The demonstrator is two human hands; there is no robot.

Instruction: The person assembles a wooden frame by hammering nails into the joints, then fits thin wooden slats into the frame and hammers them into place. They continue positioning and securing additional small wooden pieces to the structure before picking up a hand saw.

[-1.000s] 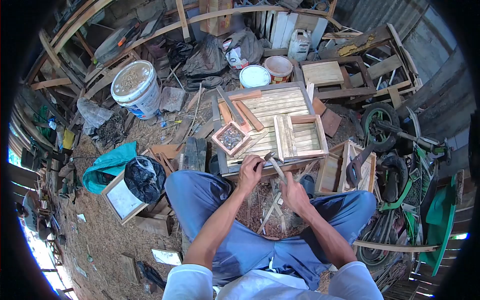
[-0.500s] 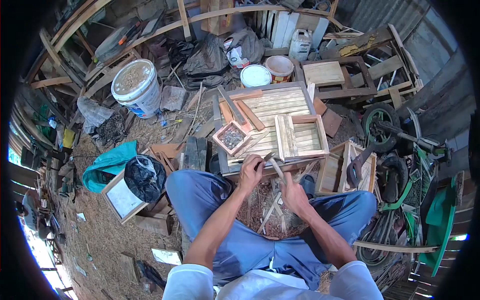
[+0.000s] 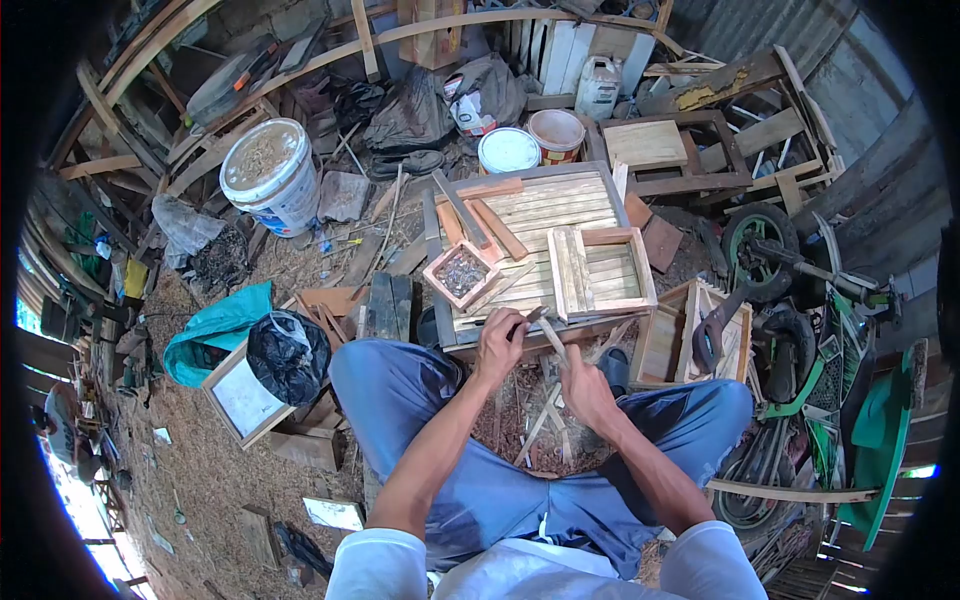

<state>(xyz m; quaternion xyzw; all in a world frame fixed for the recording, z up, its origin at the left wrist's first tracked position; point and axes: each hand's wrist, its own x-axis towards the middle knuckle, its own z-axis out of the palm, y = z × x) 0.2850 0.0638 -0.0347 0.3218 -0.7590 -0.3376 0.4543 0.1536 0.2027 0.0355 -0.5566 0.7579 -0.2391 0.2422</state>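
Observation:
My right hand [image 3: 588, 388] is wrapped round the pale handle of a hammer [image 3: 550, 335], whose dark head is close to the fingers of my left hand. At the front edge of the slatted wooden panel [image 3: 540, 200], my left hand [image 3: 498, 345] has its fingers closed in a pinch; what they hold is too small to make out. On the panel stand a small square box of nails or bits [image 3: 462, 274], a rectangular wooden frame [image 3: 612, 270] and several loose wood strips [image 3: 498, 230].
A large white bucket [image 3: 268, 178] stands at the back left, with two smaller tubs [image 3: 510, 152] behind the panel. Another wooden frame box [image 3: 665, 345] lies to the right, near a green motorbike [image 3: 820, 370]. A black bag [image 3: 288, 352] is left of my knee.
The hammer's head has shifted slightly and its handle is tilted a little differently. My left hand stays almost in the same place.

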